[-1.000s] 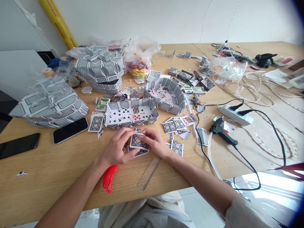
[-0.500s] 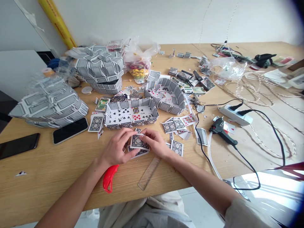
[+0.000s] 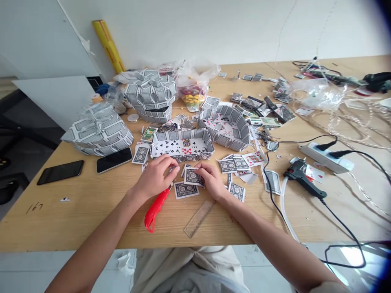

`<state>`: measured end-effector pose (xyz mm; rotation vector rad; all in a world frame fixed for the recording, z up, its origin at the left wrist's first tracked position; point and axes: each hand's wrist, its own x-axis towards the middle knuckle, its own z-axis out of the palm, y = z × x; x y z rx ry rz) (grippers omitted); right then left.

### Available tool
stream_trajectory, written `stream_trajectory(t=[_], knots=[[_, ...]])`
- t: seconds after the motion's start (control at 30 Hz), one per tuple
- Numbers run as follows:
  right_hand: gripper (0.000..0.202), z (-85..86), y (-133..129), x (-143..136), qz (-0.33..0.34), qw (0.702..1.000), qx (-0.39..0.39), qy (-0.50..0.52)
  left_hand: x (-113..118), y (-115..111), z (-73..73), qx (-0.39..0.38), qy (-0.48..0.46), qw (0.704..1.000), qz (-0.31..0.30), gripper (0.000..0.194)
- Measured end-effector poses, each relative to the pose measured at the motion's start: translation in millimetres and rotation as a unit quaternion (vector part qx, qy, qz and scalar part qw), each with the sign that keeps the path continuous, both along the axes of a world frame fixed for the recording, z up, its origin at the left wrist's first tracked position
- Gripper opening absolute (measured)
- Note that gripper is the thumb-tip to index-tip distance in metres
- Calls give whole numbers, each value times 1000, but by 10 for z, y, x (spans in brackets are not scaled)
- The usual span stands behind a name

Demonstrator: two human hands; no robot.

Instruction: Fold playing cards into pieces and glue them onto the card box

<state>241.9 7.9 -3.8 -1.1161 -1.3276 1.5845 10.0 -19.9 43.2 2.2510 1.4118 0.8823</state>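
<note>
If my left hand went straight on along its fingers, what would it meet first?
Probably the patterned card in the right hand, though depth is unclear and it might pass above.

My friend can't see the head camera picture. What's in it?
A right hand holds patterned cards over a table; the left hand is beside a red-handled tool. Ahead sits a box made from cards; a glue gun lies to the right.
</note>
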Motion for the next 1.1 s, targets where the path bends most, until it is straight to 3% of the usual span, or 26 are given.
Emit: stream_trajectory(t=[0.17,0.3,0.37,0.53,0.67,0.77,0.9,1.1], knots=[[29,0,-7,-7,-6,1000,24,-6,-96,-217,101,-135,161,974,84,26],[30,-7,-40,-16,11,999,38,-5,-39,-491,-33,-195,230,943,139,36],[30,-6,-62,-21,27,999,43,-5,24,-589,-107,-215,236,934,157,30],[39,-1,-114,-46,61,997,46,9,50,-684,-177,-210,156,943,206,14],[49,-14,-140,-72,96,994,33,41,-87,-697,-184,-167,26,954,247,39],[50,-27,-152,-79,101,993,43,44,-154,-679,-160,-152,-108,947,263,44],[46,-29,-149,-64,113,992,26,41,-148,-563,-38,-219,-259,916,212,38],[35,-20,-74,-9,118,988,-47,93,-136,-174,96,-368,-358,858,-5,39]])
